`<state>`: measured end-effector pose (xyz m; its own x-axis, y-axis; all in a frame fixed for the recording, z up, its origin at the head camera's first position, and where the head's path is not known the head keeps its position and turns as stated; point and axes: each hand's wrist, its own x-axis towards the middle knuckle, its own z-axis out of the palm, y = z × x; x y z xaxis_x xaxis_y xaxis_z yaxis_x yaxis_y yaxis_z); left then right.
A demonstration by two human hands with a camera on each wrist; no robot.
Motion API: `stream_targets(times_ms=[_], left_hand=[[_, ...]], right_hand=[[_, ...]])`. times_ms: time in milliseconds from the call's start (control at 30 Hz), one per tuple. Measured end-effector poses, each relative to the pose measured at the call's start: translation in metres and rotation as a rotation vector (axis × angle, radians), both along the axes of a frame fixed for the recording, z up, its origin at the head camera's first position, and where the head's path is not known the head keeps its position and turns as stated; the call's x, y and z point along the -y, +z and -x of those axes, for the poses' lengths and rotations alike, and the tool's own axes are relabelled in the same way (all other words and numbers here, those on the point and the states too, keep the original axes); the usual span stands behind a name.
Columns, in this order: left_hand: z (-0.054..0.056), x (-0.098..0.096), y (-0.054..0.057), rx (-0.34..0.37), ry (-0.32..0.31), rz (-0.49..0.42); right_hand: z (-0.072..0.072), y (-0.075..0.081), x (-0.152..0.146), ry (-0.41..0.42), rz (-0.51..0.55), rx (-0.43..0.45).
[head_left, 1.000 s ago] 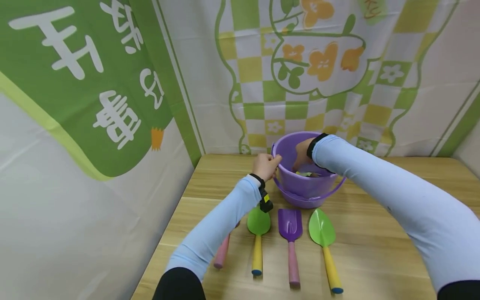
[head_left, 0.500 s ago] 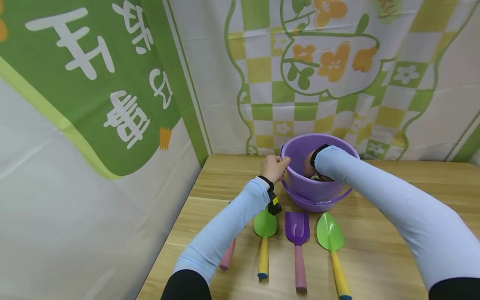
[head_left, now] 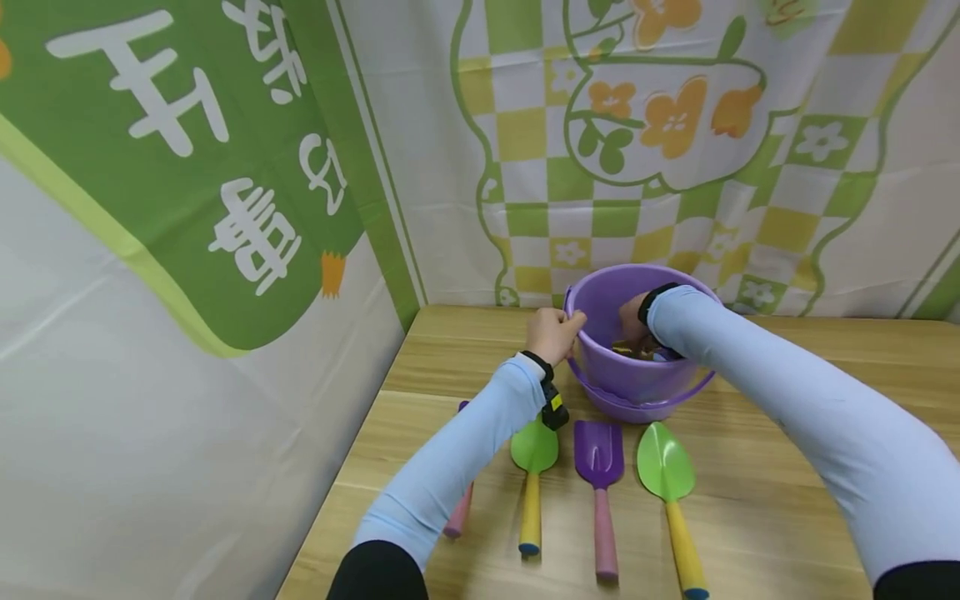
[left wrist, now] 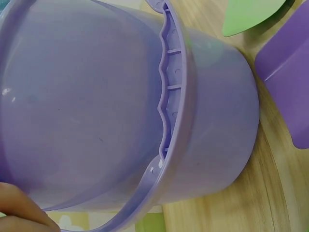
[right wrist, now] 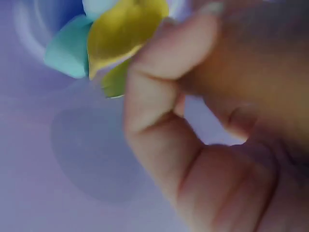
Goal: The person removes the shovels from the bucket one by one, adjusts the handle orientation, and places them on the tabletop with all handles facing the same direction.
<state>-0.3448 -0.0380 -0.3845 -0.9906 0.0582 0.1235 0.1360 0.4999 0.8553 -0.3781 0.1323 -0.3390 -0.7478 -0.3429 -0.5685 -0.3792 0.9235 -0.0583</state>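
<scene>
A purple bucket (head_left: 633,375) stands at the back of the wooden table, its handle hanging down in front. My left hand (head_left: 553,335) pinches its left rim between thumb and fingers; the left wrist view catches the fingertips (left wrist: 21,212) at that rim. Inside the bucket is my right hand (head_left: 636,321), partly hidden by the rim and sleeve. In the right wrist view its fingers (right wrist: 164,135) are curled beside a blurred brown shape (right wrist: 260,82); whether they hold it I cannot tell. Near them in the bucket are yellow (right wrist: 125,31) and teal (right wrist: 70,48) pieces of unclear kind.
Before the bucket lie a purple shovel (head_left: 600,454), a green trowel (head_left: 666,462) with a yellow handle, and another green trowel (head_left: 534,450). A pink-handled tool (head_left: 459,512) is partly hidden under the left forearm. Printed cloth (head_left: 525,179) hangs behind.
The view has shifted, so the bucket and tools appear further right. My right hand has moved slightly right within the bucket. The left hand keeps its pinch on the rim.
</scene>
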Motion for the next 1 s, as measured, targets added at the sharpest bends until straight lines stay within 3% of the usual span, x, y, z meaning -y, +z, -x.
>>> stream_targets(times_ms=[167,333,567,733,900,1000], left_hand=[[0.0,-0.001,-0.002,-0.008,0.005,0.005],[0.0,-0.002,-0.001,-0.005,-0.006,-0.011],[0.002,0.0,0.0,0.015,-0.008,-0.058],[0.003,0.002,-0.001,0.033,-0.006,-0.078],[-0.004,0.004,-0.002,0.109,-0.008,-0.176],[-0.014,0.003,-0.003,0.139,-0.026,-0.222]], right_hand=[[0.01,-0.008,-0.01,-0.017,0.032,-0.147],[0.008,0.007,-0.007,-0.017,0.09,-0.231],[-0.006,0.032,-0.004,0.013,0.158,-0.344],[-0.019,0.044,-0.014,0.044,0.233,-0.369],[-0.041,0.06,-0.024,0.04,0.29,-0.408],[-0.057,0.067,-0.031,-0.016,0.354,-0.385]])
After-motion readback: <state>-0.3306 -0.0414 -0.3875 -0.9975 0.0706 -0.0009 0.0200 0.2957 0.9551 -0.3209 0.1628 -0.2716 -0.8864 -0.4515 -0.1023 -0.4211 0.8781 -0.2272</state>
